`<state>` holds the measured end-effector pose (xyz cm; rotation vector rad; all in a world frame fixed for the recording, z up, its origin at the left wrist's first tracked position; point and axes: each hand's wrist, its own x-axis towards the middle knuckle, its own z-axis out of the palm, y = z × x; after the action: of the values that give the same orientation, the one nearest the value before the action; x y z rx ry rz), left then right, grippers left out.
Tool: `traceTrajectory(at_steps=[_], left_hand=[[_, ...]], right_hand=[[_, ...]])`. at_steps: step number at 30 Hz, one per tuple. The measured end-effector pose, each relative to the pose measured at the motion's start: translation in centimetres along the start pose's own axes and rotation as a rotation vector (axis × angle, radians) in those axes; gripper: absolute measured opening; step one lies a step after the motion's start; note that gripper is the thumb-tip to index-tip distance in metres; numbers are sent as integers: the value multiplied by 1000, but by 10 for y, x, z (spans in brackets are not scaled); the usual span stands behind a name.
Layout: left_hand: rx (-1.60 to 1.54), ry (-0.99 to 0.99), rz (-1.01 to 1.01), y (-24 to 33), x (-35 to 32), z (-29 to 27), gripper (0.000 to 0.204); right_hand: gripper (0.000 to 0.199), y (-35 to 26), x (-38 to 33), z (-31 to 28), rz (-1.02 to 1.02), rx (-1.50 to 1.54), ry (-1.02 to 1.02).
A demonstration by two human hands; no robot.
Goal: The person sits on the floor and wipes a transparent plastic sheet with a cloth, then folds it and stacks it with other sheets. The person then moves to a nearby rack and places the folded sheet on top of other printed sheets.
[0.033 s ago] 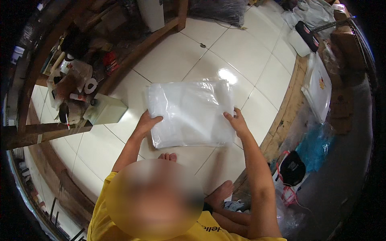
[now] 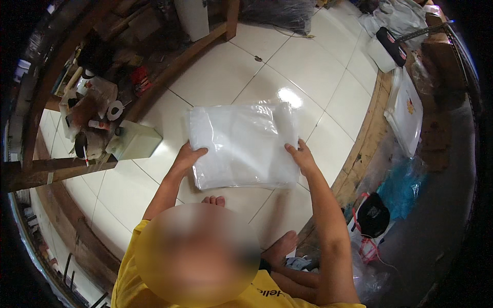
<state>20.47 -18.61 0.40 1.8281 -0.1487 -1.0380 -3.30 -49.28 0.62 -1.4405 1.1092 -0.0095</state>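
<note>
Clear plastic, shiny and slightly rumpled, makes up the flat stack of bags point(image 2: 241, 146) in front of the person, spread between the two hands over the pale tile floor point(image 2: 215, 72). The left hand point(image 2: 187, 157) grips the stack's left side, its thumb lying on top and pointing inward, the other fingers mostly tucked out of sight at the edge. The right hand point(image 2: 304, 155) pinches the opposite side in much the same way — thumb on the upper face, fingers bent round the outer edge. Whether the stack rests on the tiles or is held just above them is hard to tell from overhead. Bright streaks of light run across the plastic, and the right-hand part shows a long upright fold. Just below the near edge are the toes of one foot point(image 2: 213, 200); the other foot point(image 2: 282, 247) is planted farther right, below the right forearm. Off to the left, a pale rectangular can point(image 2: 137, 141) stands on the floor beside a wooden frame point(image 2: 179, 60), with a white paper roll point(image 2: 115, 110) near it. Along the right side runs a wooden board point(image 2: 359, 152) — beyond it lie white printed bags point(image 2: 405, 110) and crumpled blue plastic point(image 2: 406, 186).
</note>
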Motion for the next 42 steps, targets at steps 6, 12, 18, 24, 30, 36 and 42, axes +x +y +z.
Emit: traceTrajectory(at_steps=[6,12,18,24,30,36,42], left_hand=[[-130,141,140,49,-28,16,33],[-196,174,372,61,-56,12,53],[-165,-3,616,41,-31,21,87],[-9,200,464,48,-24,16,46],[7,249,461,90,-58,9,57],[-158,60,401,46,-41,11,62],[15,302,342,47,-24,3,34]], right_hand=[[36,-39,-34,7,-330,35,87],[54,-62,-81,16,-493,204,177],[55,-1,-51,34,-573,-141,282],[38,5,-34,43,-665,-103,465],[41,-28,-69,47,-566,-49,319],[37,5,-46,59,-529,-6,214],[33,-15,-42,67,-565,60,403]])
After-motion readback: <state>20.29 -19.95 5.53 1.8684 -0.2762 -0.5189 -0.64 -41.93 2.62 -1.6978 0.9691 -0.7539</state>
